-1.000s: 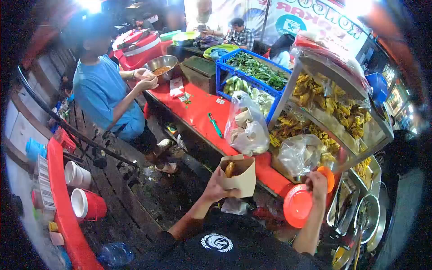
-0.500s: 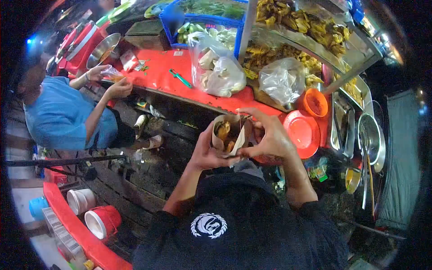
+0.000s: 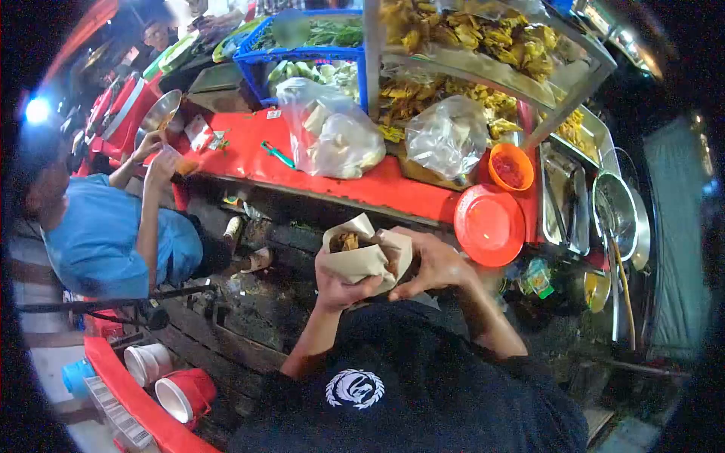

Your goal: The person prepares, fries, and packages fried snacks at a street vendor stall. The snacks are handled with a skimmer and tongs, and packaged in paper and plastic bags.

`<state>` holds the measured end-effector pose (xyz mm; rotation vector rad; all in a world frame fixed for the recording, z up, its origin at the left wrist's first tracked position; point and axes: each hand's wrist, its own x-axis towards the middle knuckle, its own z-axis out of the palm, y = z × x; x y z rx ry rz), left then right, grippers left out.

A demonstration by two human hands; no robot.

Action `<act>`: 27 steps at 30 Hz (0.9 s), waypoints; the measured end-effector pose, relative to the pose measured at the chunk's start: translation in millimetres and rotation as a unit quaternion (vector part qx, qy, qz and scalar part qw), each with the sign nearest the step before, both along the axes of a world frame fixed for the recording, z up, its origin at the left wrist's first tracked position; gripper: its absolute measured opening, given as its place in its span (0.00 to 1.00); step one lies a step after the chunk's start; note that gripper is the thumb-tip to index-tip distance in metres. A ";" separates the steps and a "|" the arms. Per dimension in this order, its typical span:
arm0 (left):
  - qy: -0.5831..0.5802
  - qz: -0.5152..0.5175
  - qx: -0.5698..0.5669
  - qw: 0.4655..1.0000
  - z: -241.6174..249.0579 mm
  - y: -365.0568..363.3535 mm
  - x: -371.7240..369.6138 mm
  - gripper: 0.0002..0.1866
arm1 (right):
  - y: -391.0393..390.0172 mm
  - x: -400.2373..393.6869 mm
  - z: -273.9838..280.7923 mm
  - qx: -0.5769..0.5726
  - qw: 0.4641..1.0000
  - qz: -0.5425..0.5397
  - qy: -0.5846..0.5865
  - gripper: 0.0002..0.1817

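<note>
Close to my chest I hold a brown paper food wrap (image 3: 355, 263), its top open on browned food pieces (image 3: 346, 241). My left hand (image 3: 338, 291) closes around its lower left side, the thumb across the front. On the right, my right hand (image 3: 438, 264) curves about the wrap's other edge, fingers behind the paper and thumb at its lower corner. Some fingertips are hidden behind the paper. Ahead of my hands, an orange-red plate (image 3: 489, 225) lies near the counter's edge, with an orange bowl of red sauce (image 3: 510, 167) just behind it.
The red counter (image 3: 242, 140) carries plastic bags (image 3: 340, 140), a green peeler (image 3: 278, 154) and a blue vegetable crate (image 3: 245, 57). A display case (image 3: 483, 72) holds fried food. At left, a person in blue (image 3: 124, 234) holds a small bag. Buckets (image 3: 181, 396) stand lower left.
The wrap has tilted and its paper flaps now stand up around the food. Both hands sit slightly lower in view. The person at left has raised their hands and small bag.
</note>
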<state>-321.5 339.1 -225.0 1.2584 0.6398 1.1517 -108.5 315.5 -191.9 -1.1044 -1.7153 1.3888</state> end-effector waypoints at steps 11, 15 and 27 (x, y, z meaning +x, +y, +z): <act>-0.194 0.288 -0.063 0.936 -19.6 38.0 22.6 0.40 | -64.4 25.7 -29.3 -0.225 0.913 0.008 0.339 0.26; -0.212 0.311 -0.108 0.920 3.3 46.9 18.1 0.36 | -77.0 79.7 -54.4 -0.221 0.957 -0.045 0.184 0.29; 0.109 -0.323 0.005 0.940 29.8 42.3 94.0 0.46 | -58.8 97.2 -105.7 -0.232 0.862 -0.198 0.404 0.58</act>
